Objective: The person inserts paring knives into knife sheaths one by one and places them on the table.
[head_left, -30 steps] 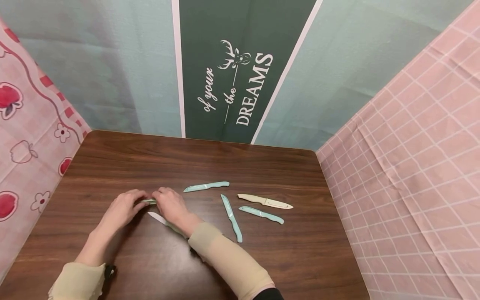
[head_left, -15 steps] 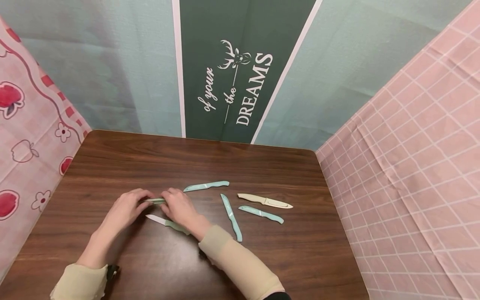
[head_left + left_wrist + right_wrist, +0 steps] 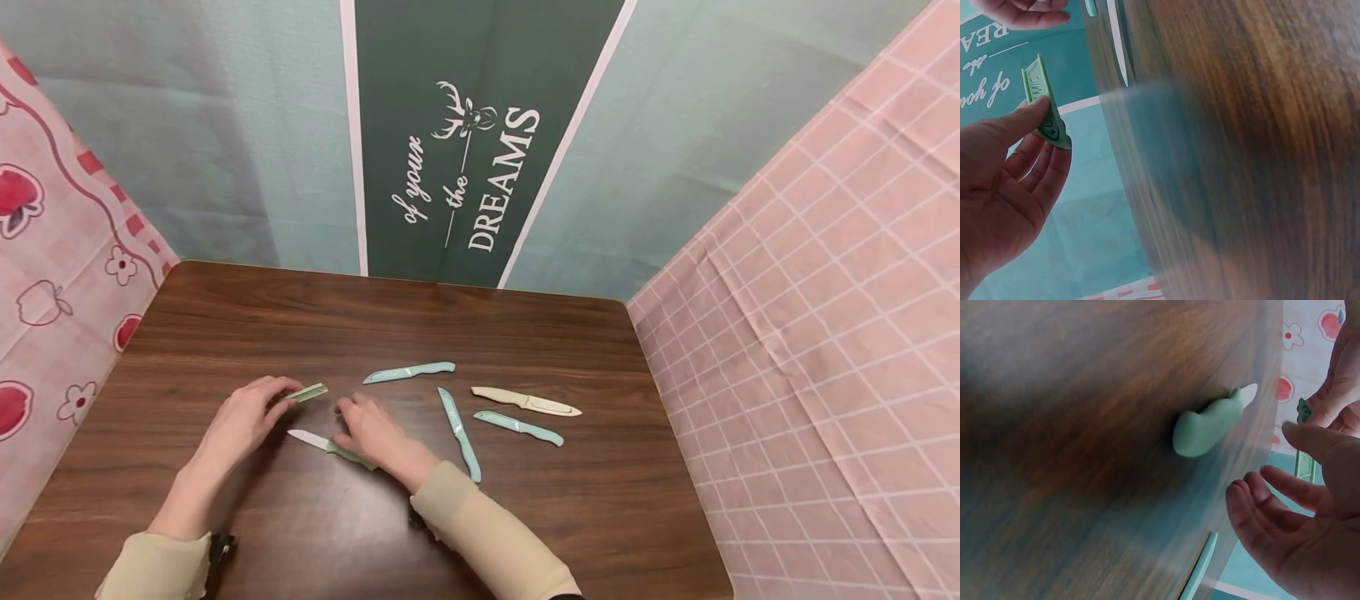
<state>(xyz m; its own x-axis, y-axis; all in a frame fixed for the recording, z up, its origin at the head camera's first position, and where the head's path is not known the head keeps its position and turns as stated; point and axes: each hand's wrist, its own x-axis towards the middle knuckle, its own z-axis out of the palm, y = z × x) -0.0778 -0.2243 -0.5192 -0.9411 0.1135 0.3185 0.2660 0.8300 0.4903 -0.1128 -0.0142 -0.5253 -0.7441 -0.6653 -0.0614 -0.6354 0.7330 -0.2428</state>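
Note:
My left hand (image 3: pixel 242 419) pinches a light green knife sheath (image 3: pixel 311 392) between thumb and fingers, raised off the table in the left wrist view. Its slotted end points right, toward my other hand. Below it lies a paring knife (image 3: pixel 309 439) with a bare white blade and a green handle (image 3: pixel 1209 428). My right hand (image 3: pixel 380 433) hovers just above that handle, fingers loosely bent and apart, holding nothing. In the head view it partly covers the handle.
Several sheathed knives lie on the brown wooden table (image 3: pixel 375 321): a blue one (image 3: pixel 408 372) at the back, another blue knife (image 3: pixel 460 433) pointing frontward, a third blue knife (image 3: pixel 519 427) and a cream one (image 3: pixel 527 402) at right. Curtains hang around the table.
My right hand has let go of the sheath and moved right and frontward, toward the knife handle. The sheath stays in my left hand, now tilted with its free end up.

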